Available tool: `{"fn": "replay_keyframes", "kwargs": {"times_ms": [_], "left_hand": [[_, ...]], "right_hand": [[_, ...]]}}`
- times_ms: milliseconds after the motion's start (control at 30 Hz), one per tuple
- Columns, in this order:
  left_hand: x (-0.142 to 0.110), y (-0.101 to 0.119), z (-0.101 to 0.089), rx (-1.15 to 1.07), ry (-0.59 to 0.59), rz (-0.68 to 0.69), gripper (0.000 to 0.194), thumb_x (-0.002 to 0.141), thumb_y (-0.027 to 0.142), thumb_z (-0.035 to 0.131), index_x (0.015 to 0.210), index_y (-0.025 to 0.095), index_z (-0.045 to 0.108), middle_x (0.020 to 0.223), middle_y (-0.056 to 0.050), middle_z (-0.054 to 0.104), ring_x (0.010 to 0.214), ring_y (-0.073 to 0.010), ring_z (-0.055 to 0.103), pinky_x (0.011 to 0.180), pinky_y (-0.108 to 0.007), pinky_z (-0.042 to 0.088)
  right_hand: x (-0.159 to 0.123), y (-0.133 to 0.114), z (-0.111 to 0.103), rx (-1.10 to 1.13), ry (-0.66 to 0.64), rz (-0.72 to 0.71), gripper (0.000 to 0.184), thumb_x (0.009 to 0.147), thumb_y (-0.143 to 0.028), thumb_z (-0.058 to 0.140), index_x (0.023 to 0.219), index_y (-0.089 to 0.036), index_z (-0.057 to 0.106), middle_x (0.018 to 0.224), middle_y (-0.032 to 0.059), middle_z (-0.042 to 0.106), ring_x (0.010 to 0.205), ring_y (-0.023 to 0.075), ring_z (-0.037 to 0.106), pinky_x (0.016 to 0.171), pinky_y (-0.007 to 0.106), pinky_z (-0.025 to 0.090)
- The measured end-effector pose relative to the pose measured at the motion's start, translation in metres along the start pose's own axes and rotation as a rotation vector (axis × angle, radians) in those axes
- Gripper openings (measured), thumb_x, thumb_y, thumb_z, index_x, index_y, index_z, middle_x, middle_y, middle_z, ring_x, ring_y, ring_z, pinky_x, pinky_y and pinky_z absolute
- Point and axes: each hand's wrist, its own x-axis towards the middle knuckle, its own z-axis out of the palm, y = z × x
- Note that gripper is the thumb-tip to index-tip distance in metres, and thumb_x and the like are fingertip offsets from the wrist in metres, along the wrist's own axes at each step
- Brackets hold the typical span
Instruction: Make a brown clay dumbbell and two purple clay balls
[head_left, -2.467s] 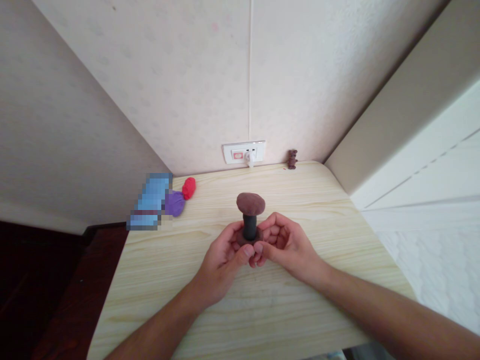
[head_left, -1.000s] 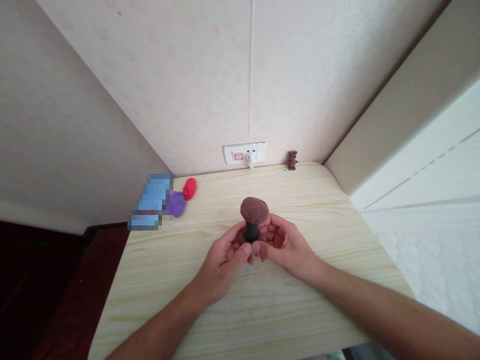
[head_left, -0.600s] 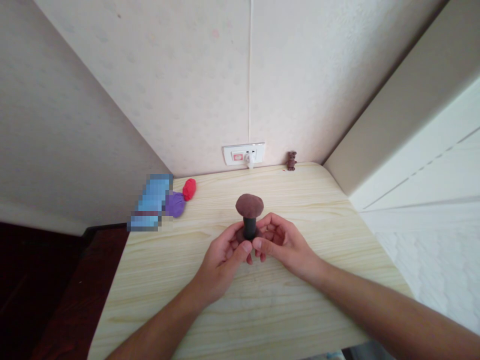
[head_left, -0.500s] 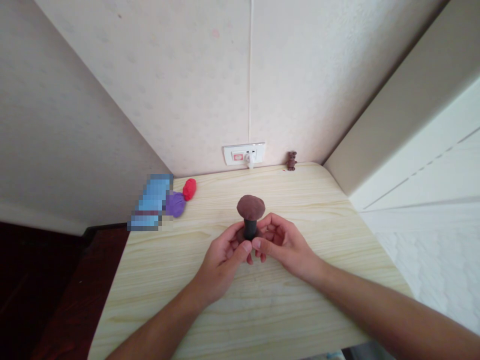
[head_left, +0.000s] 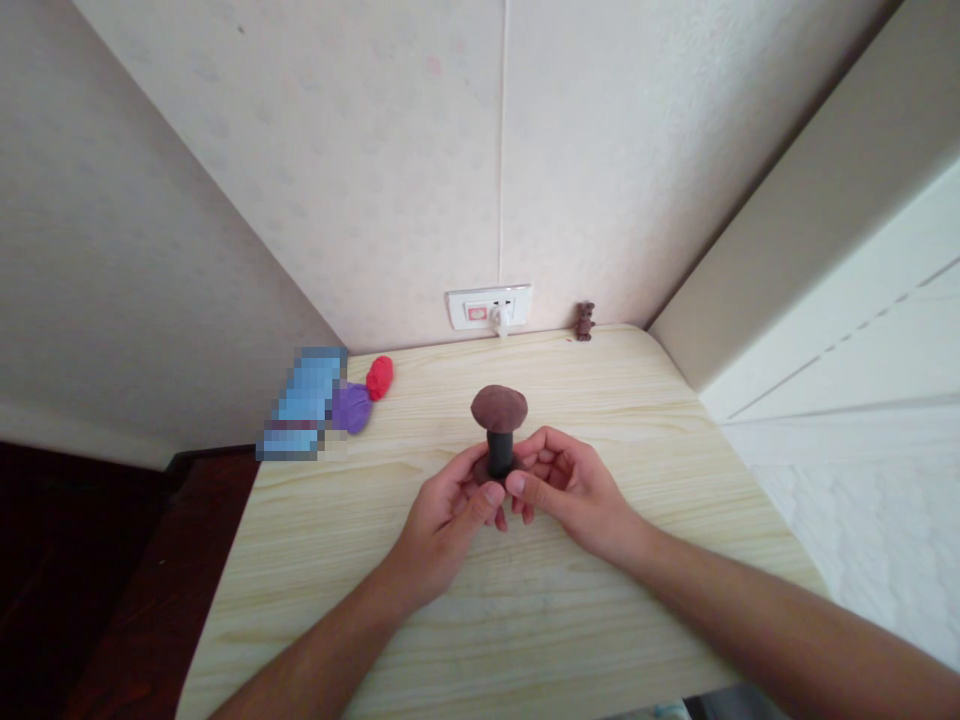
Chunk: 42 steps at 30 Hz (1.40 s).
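Between my hands stands a mushroom-shaped clay figure, with a broad brown cap, a black stem and a brown base. My left hand grips the base from the left, thumb at the front. From the right, my right hand closes on the same base with thumb and curled fingers. Both thumb tips nearly meet in front of it. The underside of the base is hidden by my fingers.
On the pale wooden tabletop, a purple lump and a red lump lie at the back left beside a blurred blue packet. A small brown animal figure stands by the wall near a socket.
The cap of the clay figure has shifted very slightly up and to the left. Both hands keep their hold on the base.
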Motion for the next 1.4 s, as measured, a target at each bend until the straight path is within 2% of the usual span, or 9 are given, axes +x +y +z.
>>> {"fn": "replay_keyframes", "kwargs": {"times_ms": [233, 367, 500, 633, 833, 933, 1067, 1300, 1400], "left_hand": [[0.0004, 0.0025, 0.0017, 0.005, 0.009, -0.025, 0.039, 0.092, 0.029, 0.069, 0.127, 0.015, 0.061, 0.090, -0.006, 0.068, 0.072, -0.0136, 0.063, 0.061, -0.024, 0.051], [0.0014, 0.0034, 0.0016, 0.005, 0.001, -0.019, 0.038, 0.092, 0.031, 0.068, 0.126, 0.014, 0.062, 0.082, -0.004, 0.066, 0.071, -0.0144, 0.062, 0.061, -0.025, 0.050], [0.0014, 0.0038, 0.0015, -0.041, -0.025, 0.010, 0.044, 0.090, 0.037, 0.070, 0.127, 0.013, 0.062, 0.084, -0.006, 0.066, 0.071, -0.0156, 0.062, 0.060, -0.025, 0.050], [-0.0001, 0.0022, 0.0003, -0.012, -0.032, 0.001, 0.039, 0.093, 0.035, 0.067, 0.126, 0.013, 0.061, 0.089, -0.007, 0.067, 0.072, -0.0142, 0.061, 0.062, -0.026, 0.051], [-0.0006, -0.0008, 0.0012, -0.073, -0.009, 0.037, 0.036, 0.095, 0.027, 0.065, 0.127, 0.019, 0.052, 0.092, -0.003, 0.063, 0.075, -0.0134, 0.062, 0.062, -0.025, 0.053], [0.0013, -0.0005, 0.0024, -0.083, 0.018, 0.007, 0.036, 0.091, 0.029, 0.070, 0.120, 0.019, 0.053, 0.101, -0.007, 0.066, 0.078, -0.0150, 0.064, 0.062, -0.026, 0.053], [0.0027, -0.0004, 0.0026, -0.038, 0.057, -0.020, 0.034, 0.087, 0.029, 0.074, 0.112, 0.018, 0.054, 0.100, -0.006, 0.067, 0.076, -0.0141, 0.064, 0.063, -0.026, 0.053], [0.0020, 0.0008, 0.0042, -0.034, 0.043, -0.004, 0.027, 0.090, 0.029, 0.071, 0.107, 0.018, 0.053, 0.095, -0.005, 0.067, 0.076, -0.0148, 0.065, 0.062, -0.027, 0.053], [0.0019, 0.0000, 0.0037, -0.049, 0.013, 0.008, 0.026, 0.093, 0.028, 0.068, 0.112, 0.018, 0.054, 0.093, -0.004, 0.066, 0.076, -0.0143, 0.065, 0.062, -0.026, 0.052]], "right_hand": [[0.0001, -0.0020, 0.0017, 0.046, -0.008, 0.007, 0.038, 0.068, -0.026, 0.092, 0.089, -0.017, 0.061, 0.074, 0.0001, 0.074, 0.057, 0.0109, 0.069, 0.052, 0.020, 0.055], [0.0001, -0.0009, 0.0022, 0.054, -0.007, 0.002, 0.035, 0.070, -0.026, 0.091, 0.088, -0.017, 0.062, 0.073, 0.0004, 0.074, 0.056, 0.0118, 0.070, 0.051, 0.021, 0.055], [0.0014, 0.0011, 0.0015, 0.068, -0.006, -0.004, 0.035, 0.069, -0.024, 0.091, 0.088, -0.016, 0.063, 0.072, 0.0001, 0.075, 0.055, 0.0116, 0.070, 0.052, 0.022, 0.056], [0.0016, 0.0008, 0.0003, 0.092, -0.025, -0.006, 0.037, 0.068, -0.021, 0.092, 0.086, -0.017, 0.061, 0.074, -0.0002, 0.075, 0.056, 0.0112, 0.071, 0.052, 0.020, 0.056], [-0.0003, -0.0001, -0.0016, 0.031, -0.002, -0.015, 0.033, 0.076, -0.029, 0.087, 0.093, -0.016, 0.062, 0.075, 0.0009, 0.074, 0.058, 0.0115, 0.070, 0.055, 0.023, 0.057], [0.0005, 0.0017, -0.0012, 0.021, 0.038, -0.032, 0.035, 0.071, -0.027, 0.090, 0.088, -0.018, 0.061, 0.073, -0.0010, 0.072, 0.057, 0.0105, 0.068, 0.054, 0.022, 0.056], [0.0011, 0.0033, -0.0004, 0.043, 0.036, -0.012, 0.041, 0.064, -0.025, 0.094, 0.085, -0.019, 0.059, 0.073, -0.0026, 0.071, 0.057, 0.0098, 0.067, 0.054, 0.021, 0.056], [0.0007, 0.0005, -0.0012, 0.037, -0.019, 0.002, 0.040, 0.069, -0.029, 0.091, 0.089, -0.019, 0.058, 0.074, -0.0016, 0.071, 0.059, 0.0113, 0.068, 0.053, 0.022, 0.056], [0.0001, -0.0010, -0.0005, 0.043, -0.035, -0.011, 0.038, 0.073, -0.029, 0.089, 0.092, -0.019, 0.058, 0.075, -0.0012, 0.071, 0.059, 0.0113, 0.069, 0.054, 0.023, 0.057]]}}
